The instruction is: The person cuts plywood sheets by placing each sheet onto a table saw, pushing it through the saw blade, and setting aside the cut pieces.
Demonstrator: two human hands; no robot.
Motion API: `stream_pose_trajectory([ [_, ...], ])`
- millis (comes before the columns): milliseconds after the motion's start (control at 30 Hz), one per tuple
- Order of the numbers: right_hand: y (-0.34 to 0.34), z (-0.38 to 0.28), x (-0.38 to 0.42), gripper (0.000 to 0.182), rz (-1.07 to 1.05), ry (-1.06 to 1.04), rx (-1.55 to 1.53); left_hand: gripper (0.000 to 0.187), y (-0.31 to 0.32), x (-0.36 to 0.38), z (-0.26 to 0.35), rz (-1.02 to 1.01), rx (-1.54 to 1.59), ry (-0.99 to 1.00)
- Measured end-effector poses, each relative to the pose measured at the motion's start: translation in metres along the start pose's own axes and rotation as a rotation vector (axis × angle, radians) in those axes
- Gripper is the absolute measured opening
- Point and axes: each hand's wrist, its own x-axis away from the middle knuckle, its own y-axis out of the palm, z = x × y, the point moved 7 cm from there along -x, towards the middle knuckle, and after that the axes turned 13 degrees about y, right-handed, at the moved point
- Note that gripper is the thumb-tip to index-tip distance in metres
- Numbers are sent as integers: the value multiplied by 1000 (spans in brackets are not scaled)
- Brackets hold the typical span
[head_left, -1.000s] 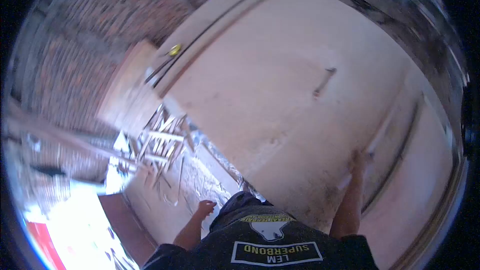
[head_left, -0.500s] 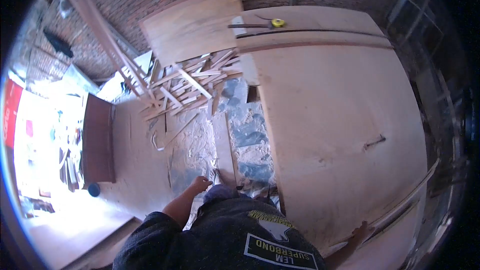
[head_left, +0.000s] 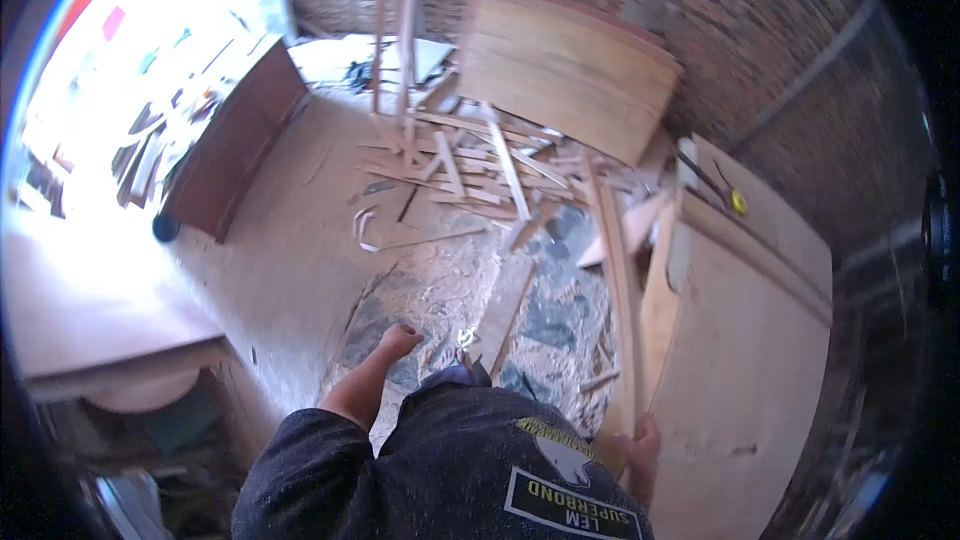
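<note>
My right hand [head_left: 643, 442] is closed around the near end of a long wooden strip [head_left: 618, 290]. The strip runs away from me along the left edge of a plywood-topped workbench [head_left: 750, 370], its far end over the floor near the scrap pile. My left hand [head_left: 402, 338] hangs in front of my body above the dusty floor, fingers curled in, with nothing visible in it. On the far part of the bench lie a yellow tape measure [head_left: 738, 202] and a dark, long-handled tool [head_left: 700, 172].
Scrap wood strips [head_left: 480, 165] lie heaped ahead, before a plywood sheet [head_left: 560, 70] leaning on the brick wall [head_left: 760, 30]. Sawdust covers the floor [head_left: 440, 280]. A brown cabinet panel [head_left: 245, 140] stands left, and a low table [head_left: 110, 310] is nearer.
My view has swung right to left, shifting the bench rightward. My right hand has come from the bench's right side to its left edge, now with the wooden strip. My left hand stays curled.
</note>
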Motion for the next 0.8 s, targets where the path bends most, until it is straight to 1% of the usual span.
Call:
stream_pose_trajectory([
  [67, 50, -43, -29, 49, 31, -91, 91, 44, -30, 12, -38, 173, 184, -97],
  [100, 78, -54, -60, 51, -1, -95, 153, 44, -42, 23, -62, 254, 272, -149],
  [167, 121, -64, -113, 55, -65, -80, 280, 43, -41, 51, -109, 361, 406, -286],
  [200, 123, -100, -123, 55, -101, -89, 326, 43, -41, 70, -127, 405, 448, -351],
  [233, 126, -160, -129, 55, -142, -108, 367, 43, -42, 89, -143, 460, 486, -417],
  [267, 137, -206, -137, 55, -186, -135, 410, 43, -40, 108, -156, 473, 490, -468],
  [333, 162, -233, -260, 58, 28, -519, 643, 42, -20, 156, -178, 521, 518, -595],
  [367, 161, -286, -286, 72, -13, -542, 725, 42, 2, 187, -181, 550, 547, -676],
  [400, 150, -341, -297, 97, 27, -407, 718, 41, 14, 211, -179, 531, 506, -701],
  [433, 150, -356, -383, 119, 250, -385, 791, 41, 21, 237, -168, 615, 439, -742],
  [467, 137, -427, -378, 132, 361, -281, 914, 41, 26, 259, -156, 694, 360, -794],
  [500, 144, -469, -422, 127, 380, -338, 1002, 41, 42, 280, -143, 779, 440, -885],
  [533, 151, -513, -471, 112, 464, -411, 988, 41, 59, 296, -134, 863, 517, -966],
  [567, 147, -570, -407, 89, 445, -508, 941, 40, 83, 305, -123, 901, 552, -994],
  [600, 179, -607, -468, 79, 357, -611, 880, 40, 103, 309, -106, 940, 591, -1010],
  [633, 209, -640, -530, 70, 260, -706, 822, 38, 118, 311, -83, 932, 623, -1026],
  [667, 239, -676, -499, 64, 208, -809, 796, 37, 132, 313, -64, 926, 656, -1036],
  [700, 283, -690, -445, 59, 155, -901, 800, 36, 154, 314, -49, 1010, 713, -1074],
  [767, 378, -694, -359, 48, -17, -1049, 849, 33, 196, 306, -37, 1168, 832, -1127],
  [800, 426, -680, -320, 43, -127, -1110, 903, 32, 200, 310, -27, 1288, 809, -1174],
])
